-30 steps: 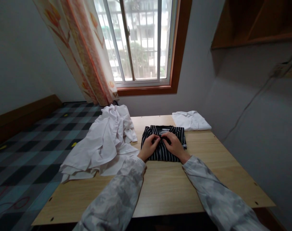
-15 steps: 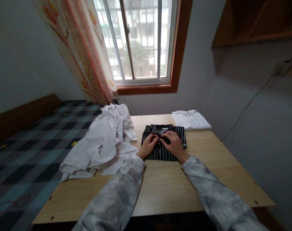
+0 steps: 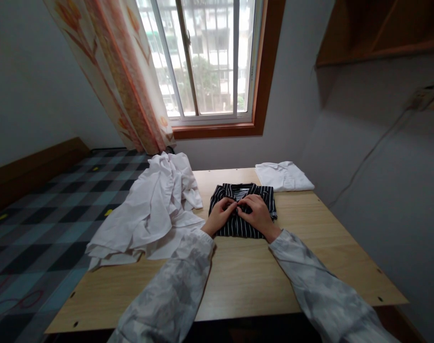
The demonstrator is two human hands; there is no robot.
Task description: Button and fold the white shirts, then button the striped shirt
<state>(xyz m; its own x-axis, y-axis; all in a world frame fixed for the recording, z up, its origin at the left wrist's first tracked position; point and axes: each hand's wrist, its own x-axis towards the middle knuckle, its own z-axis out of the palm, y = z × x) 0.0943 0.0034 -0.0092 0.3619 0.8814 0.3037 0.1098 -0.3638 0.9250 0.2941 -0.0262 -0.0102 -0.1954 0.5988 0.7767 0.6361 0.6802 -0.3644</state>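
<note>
The folded striped shirt [image 3: 242,212] lies mid-table [image 3: 320,247], collar toward the window, its long axis running away from the person. Both hands rest on it: the left hand [image 3: 219,216] and right hand [image 3: 257,214] meet at its placket, fingers pinching the cloth, equally near.

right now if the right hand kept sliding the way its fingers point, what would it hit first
The right hand points left across the striped shirt, so it would most likely meet the left hand first; their fingertips look nearly touching at the shirt's placket.
</note>
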